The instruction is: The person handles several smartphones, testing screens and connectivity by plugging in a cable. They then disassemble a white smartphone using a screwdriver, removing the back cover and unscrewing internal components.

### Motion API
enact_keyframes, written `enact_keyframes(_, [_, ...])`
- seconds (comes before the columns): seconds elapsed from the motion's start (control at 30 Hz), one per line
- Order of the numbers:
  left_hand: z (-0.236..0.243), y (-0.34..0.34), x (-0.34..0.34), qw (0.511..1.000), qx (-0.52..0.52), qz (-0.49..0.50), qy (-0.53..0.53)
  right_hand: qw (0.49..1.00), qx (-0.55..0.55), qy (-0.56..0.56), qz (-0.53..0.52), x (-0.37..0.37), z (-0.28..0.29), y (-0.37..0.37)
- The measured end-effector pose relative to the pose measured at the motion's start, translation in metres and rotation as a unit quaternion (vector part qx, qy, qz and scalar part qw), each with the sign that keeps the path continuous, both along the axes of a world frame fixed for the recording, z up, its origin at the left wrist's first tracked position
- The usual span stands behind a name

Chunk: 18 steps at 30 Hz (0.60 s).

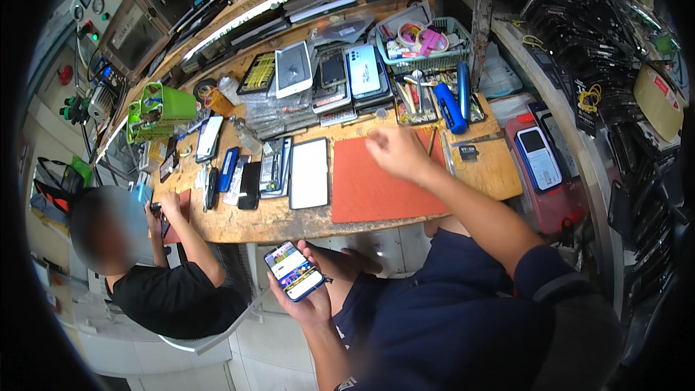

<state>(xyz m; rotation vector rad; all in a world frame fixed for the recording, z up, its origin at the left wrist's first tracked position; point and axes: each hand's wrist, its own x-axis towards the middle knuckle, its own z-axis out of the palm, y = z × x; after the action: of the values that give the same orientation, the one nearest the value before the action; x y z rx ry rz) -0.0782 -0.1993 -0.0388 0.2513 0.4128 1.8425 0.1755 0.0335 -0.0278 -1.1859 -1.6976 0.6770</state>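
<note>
One phone [293, 271] sits clasped in left hand [308, 297], off the bench edge; loose grip risks a drop. Right hand [391, 150] hovers over red mat [376, 188], fingers curled, holding nothing visible; a sweep could knock nearby tools [416, 98].

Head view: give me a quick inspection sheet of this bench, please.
Surface: wooden bench, worn, with red mat.
Job's things: lit smartphone held below the bench edge.
Clutter: white tablet, phones, blue tool, teal basket, green organiser.
Grippers: left hand grips the smartphone; right hand is above the red mat, contents unclear.
Cables: wires by the power supply.
Surroundings: seated co-worker, racks of packaged parts.
</note>
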Motion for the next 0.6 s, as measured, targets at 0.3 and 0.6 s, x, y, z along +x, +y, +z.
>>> enact_keyframes(0.3, [-0.002, 0.112, -0.031, 0.995, 0.012, -0.089, 0.053, 0.962, -0.163, -0.110, -0.188, -0.060, 0.046, 0.181])
enact_keyframes(0.6, [-0.017, 0.170, -0.042, 0.984, -0.022, -0.170, 0.055, 0.834, -0.308, 0.457, 0.038, 0.013, 0.011, 0.136])
